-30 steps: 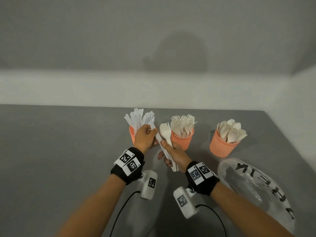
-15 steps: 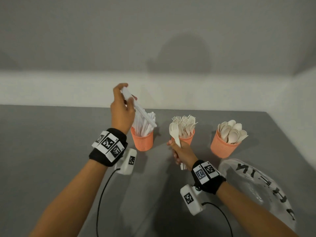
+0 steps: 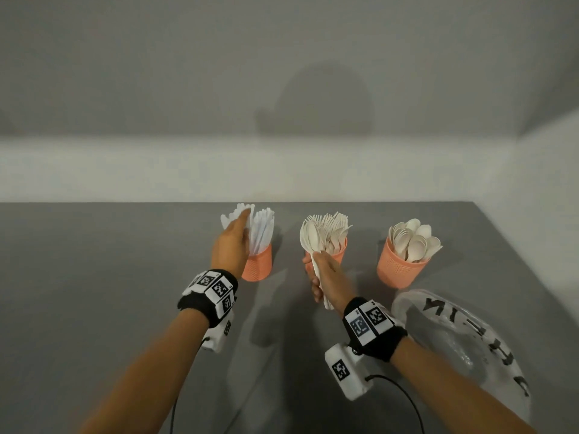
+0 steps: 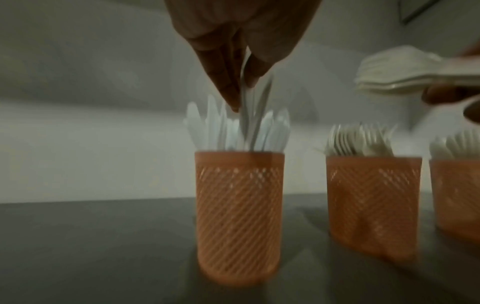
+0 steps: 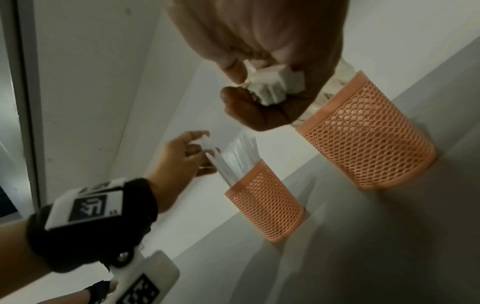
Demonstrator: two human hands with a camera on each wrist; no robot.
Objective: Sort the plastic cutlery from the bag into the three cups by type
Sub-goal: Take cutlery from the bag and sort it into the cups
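Three orange mesh cups stand in a row: the knife cup (image 3: 258, 264) (image 4: 239, 205) (image 5: 265, 207), the fork cup (image 3: 340, 253) (image 4: 371, 205) (image 5: 363, 144) and the spoon cup (image 3: 401, 267). My left hand (image 3: 233, 245) (image 4: 244, 88) (image 5: 182, 156) is above the knife cup and pinches white knives (image 4: 253, 115), whose lower ends are among the knives in the cup. My right hand (image 3: 326, 277) (image 5: 259, 96), just in front of the fork cup, grips a bundle of cream cutlery (image 3: 308, 236) (image 4: 400, 70) (image 5: 275, 86) by the handles, heads up.
A clear plastic bag (image 3: 454, 339) with black lettering lies on the grey table (image 3: 94, 292) at the right, beside my right forearm. A wall runs along the table's far edge and right side.
My left hand took knives out of the bundle, lifted them high, then came down onto the knife cup. My right hand stayed in front of the fork cup with the rest.
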